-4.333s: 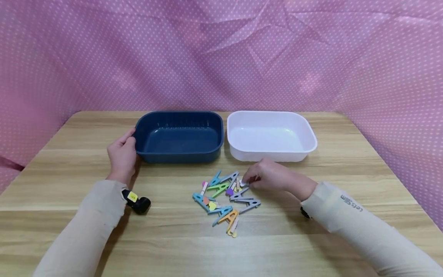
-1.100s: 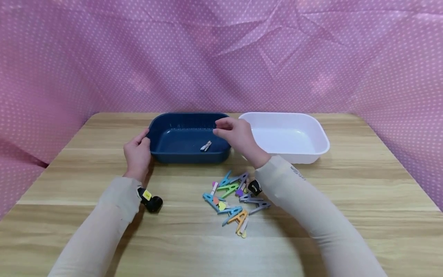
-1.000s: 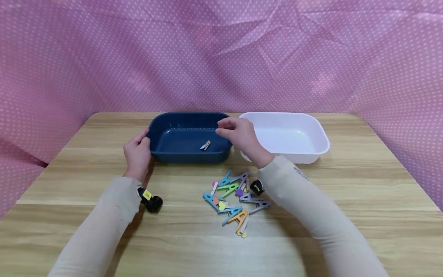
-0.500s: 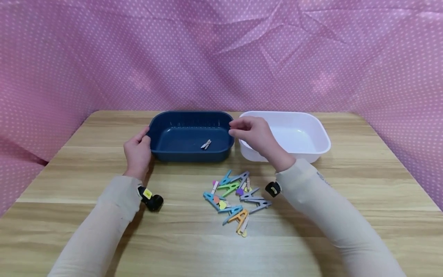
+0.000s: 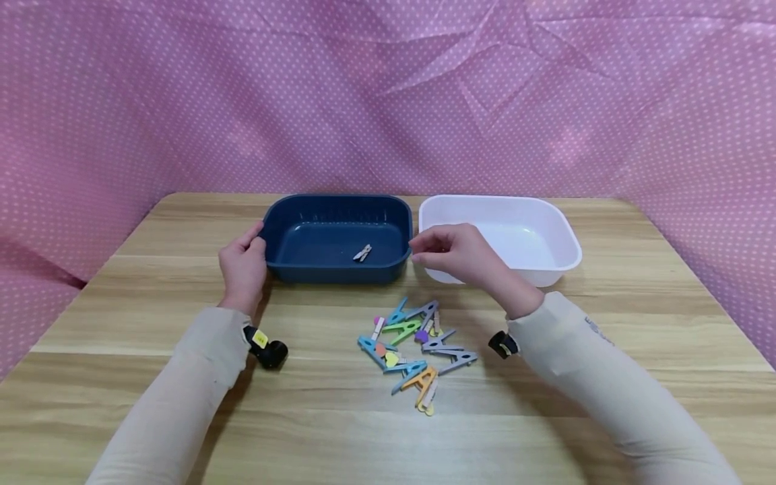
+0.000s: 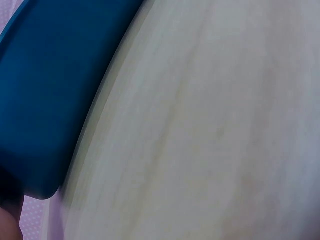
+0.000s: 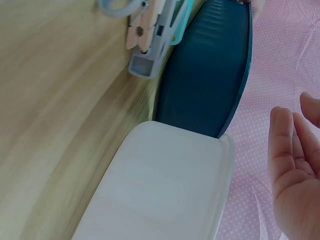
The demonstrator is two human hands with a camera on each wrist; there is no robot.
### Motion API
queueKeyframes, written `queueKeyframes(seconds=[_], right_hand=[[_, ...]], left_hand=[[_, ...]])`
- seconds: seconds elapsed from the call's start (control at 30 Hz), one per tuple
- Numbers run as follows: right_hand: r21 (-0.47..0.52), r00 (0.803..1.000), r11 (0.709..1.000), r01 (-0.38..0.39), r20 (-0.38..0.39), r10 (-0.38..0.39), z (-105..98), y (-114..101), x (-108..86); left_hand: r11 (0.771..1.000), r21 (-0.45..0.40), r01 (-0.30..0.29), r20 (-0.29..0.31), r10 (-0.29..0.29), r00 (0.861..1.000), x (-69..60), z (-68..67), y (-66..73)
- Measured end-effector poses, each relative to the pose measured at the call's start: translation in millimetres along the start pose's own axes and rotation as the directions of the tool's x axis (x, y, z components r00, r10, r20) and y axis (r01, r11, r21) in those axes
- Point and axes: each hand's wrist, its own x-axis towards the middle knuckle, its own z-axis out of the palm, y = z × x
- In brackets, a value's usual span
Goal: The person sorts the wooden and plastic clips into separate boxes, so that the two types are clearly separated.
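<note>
My left hand (image 5: pixel 244 269) grips the left end of the dark blue plastic basin (image 5: pixel 330 275); the left wrist view shows the basin's outer wall (image 6: pixel 55 90) and a bit of finger. Inside that basin, toward its front right, lies a small wooden clothespin (image 5: pixel 362 253) with a whitish piece on it. My right hand (image 5: pixel 463 252) hovers by the gap between the two basins, fingers loosely bent. In the right wrist view the right hand (image 7: pixel 295 170) holds nothing. Below it a pile of clothespins (image 5: pixel 403 328) lies on the table: blue, green, grey and orange ones, plus small wooden ones with coloured hearts.
A white basin (image 5: pixel 564 259) stands just right of the dark blue one. Both are toward the back of the wooden table (image 5: pixel 303 431). A pink dotted cloth (image 5: pixel 388 101) hangs behind and along both sides.
The right hand went from the pile to the dark blue basin, where a small wooden clothespin now lies. Since then it has drawn back right and toward me. The left hand stays on the basin.
</note>
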Motion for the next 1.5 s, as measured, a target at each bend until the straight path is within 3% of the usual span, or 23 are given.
queueKeyframes(seconds=[0.43, 0.73, 1.1, 1.23, 1.5], right_hand=[[-0.081, 0.994, 0.996, 0.044, 0.103, -0.036, 4, 13, -22.9], [-0.121, 0.989, 0.991, -0.064, 0.128, 0.080, 6, 17, -35.7], [-0.120, 0.991, 0.992, -0.048, 0.118, 0.062, 14, 23, -47.2], [-0.116, 0.989, 0.990, -0.085, 0.114, 0.098, 17, 23, -49.2], [-0.167, 0.977, 0.975, -0.145, 0.131, 0.168, 21, 21, -51.6]], left_hand=[[0.999, -0.009, -0.031, -0.014, 0.031, 0.999, -0.1, 0.5, -2.4], [1.000, -0.005, -0.014, 0.001, 0.014, 1.000, -1.3, 0.6, 0.1], [1.000, 0.001, -0.008, -0.009, 0.008, 1.000, -1.4, 0.5, -1.9], [1.000, 0.027, 0.001, 0.008, -0.001, 1.000, -1.4, -0.1, -2.1], [1.000, 0.000, -0.001, 0.024, 0.001, 1.000, -2.7, -1.1, -1.0]])
